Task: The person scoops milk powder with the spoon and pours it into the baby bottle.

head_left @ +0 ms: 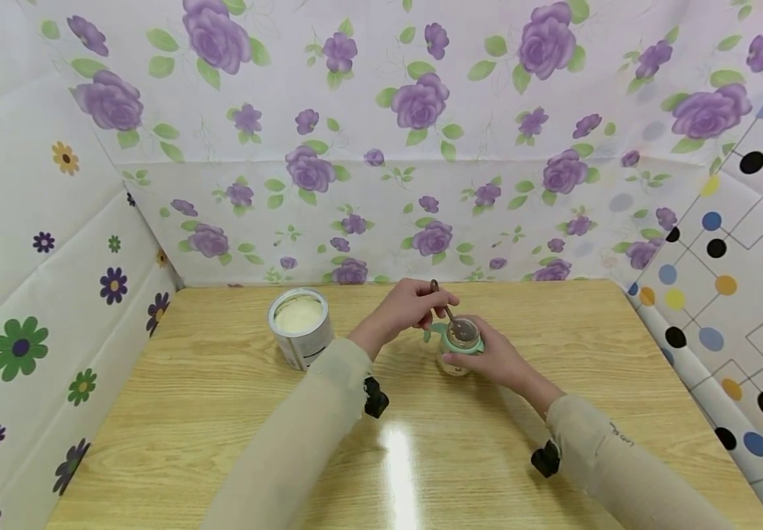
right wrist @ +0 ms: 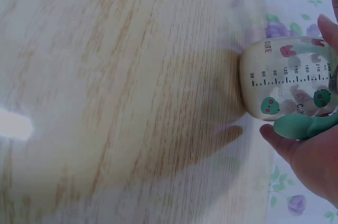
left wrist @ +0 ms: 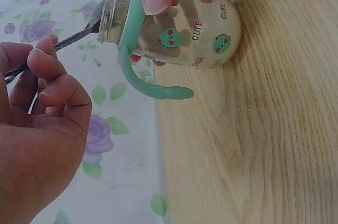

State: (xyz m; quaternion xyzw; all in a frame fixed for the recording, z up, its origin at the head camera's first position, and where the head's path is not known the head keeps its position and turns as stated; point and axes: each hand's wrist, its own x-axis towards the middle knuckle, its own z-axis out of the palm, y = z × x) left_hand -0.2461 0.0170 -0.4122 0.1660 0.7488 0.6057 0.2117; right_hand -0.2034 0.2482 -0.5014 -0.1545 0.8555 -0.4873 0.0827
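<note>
A dark metal spoon (head_left: pixel 448 309) is pinched by its handle in my left hand (head_left: pixel 408 303), its bowl at the open mouth of a baby bottle. In the left wrist view, the bottle (left wrist: pixel 206 28) is see-through, with green cartoon prints, "CUTE" lettering and a threaded neck. A green collar with two curved handles (left wrist: pixel 158 91) circles its upper part. My right hand (head_left: pixel 497 357) grips the bottle around that collar, thumb at the front. A milliliter scale shows on the bottle in the right wrist view, where my right hand (right wrist: pixel 317 166) is partly cut off.
An open tin (head_left: pixel 308 346) filled with pale cream powder stands on the wooden table (head_left: pixel 209 442), left of my hands. Flowered cloth (head_left: pixel 368 177) hangs behind the table, with patterned cloths at both sides.
</note>
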